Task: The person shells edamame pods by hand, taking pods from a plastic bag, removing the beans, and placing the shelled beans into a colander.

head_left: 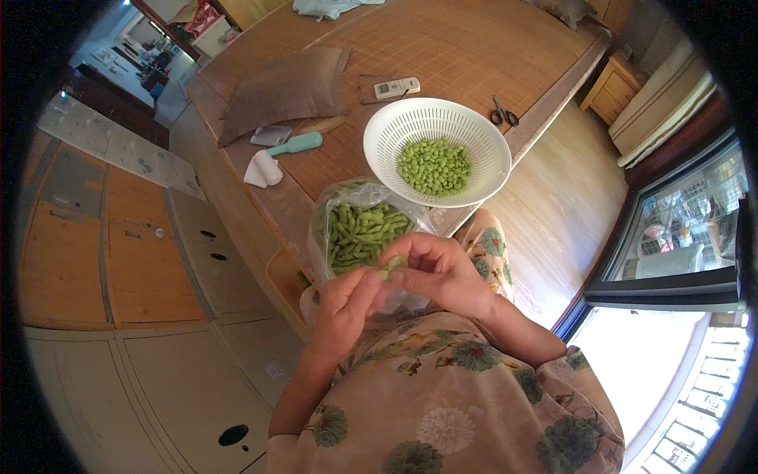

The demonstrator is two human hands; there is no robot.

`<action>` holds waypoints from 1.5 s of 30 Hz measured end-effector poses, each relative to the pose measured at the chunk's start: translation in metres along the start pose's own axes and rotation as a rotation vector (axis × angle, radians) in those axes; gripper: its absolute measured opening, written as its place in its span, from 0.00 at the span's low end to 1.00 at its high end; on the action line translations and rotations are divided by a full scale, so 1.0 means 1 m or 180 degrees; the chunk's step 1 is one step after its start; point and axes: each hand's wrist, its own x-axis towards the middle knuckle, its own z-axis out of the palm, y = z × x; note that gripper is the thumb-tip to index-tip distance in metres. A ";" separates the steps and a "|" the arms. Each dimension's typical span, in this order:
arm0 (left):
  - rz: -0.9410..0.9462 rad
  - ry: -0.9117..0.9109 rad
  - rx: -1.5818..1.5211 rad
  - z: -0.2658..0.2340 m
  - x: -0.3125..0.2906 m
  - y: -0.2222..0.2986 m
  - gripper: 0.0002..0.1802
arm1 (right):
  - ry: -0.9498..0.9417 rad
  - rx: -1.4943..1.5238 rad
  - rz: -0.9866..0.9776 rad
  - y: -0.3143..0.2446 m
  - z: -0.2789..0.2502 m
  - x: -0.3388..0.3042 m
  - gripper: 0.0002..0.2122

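Between my two hands is a green soybean pod, pinched at both ends over my lap. My left hand is closed, thumb and finger on the pod's left end. Closed too, my right hand grips the pod's right side, where a green bean seems to show. Just beyond my hands sits a clear plastic bag full of unshelled soybean pods. Farther back and to the right stands a white slotted colander, with many shelled green beans in its bottom.
On the brown mat lie black scissors, a white remote control, a brown pillow, a turquoise-handled brush and a white roll. Wooden cabinets line the left side. A glass door is at right.
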 end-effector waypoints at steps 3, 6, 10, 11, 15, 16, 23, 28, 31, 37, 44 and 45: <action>0.0002 0.0011 -0.0034 0.001 0.001 0.001 0.15 | -0.0045 0.0217 -0.0036 0.007 -0.001 0.003 0.13; 0.0058 0.0158 0.0100 0.003 0.001 -0.002 0.14 | 0.0467 -0.0489 -0.0206 0.007 0.010 0.000 0.14; 0.0377 0.0572 0.0477 0.008 0.004 -0.010 0.11 | 0.1228 -0.2282 -0.1186 0.015 0.012 0.003 0.14; 0.0376 0.0573 0.0475 0.010 0.004 -0.011 0.11 | 0.1227 -0.2283 -0.1185 0.014 0.012 0.002 0.14; 0.0804 0.0860 0.1122 0.012 0.005 -0.015 0.09 | 0.1087 -0.2792 -0.1155 0.012 0.012 0.000 0.11; 0.0926 0.0870 0.1209 0.012 0.005 -0.015 0.08 | 0.1084 -0.2765 -0.1069 0.012 0.012 0.000 0.10; 0.0795 0.0698 0.1363 0.016 0.005 -0.006 0.07 | 0.1213 -0.3036 -0.1233 0.016 0.007 0.000 0.09; 0.0921 0.0620 0.1746 0.014 0.004 -0.009 0.07 | 0.0999 -0.3375 -0.1011 0.013 0.006 0.000 0.09; 0.0839 0.0649 0.1567 0.014 0.005 -0.010 0.07 | 0.1185 -0.3202 -0.1175 0.016 0.008 0.000 0.09; 0.0623 0.0608 0.1335 0.015 0.007 -0.009 0.09 | 0.1370 -0.3166 -0.1369 0.013 0.004 0.004 0.08; 0.0344 0.0382 0.0591 0.014 0.007 -0.016 0.11 | 0.2042 -0.3020 -0.1261 0.011 -0.079 0.041 0.08; 0.0133 0.0224 0.0164 0.010 0.007 -0.015 0.13 | 0.2100 -0.3240 -0.1154 0.012 -0.096 0.045 0.09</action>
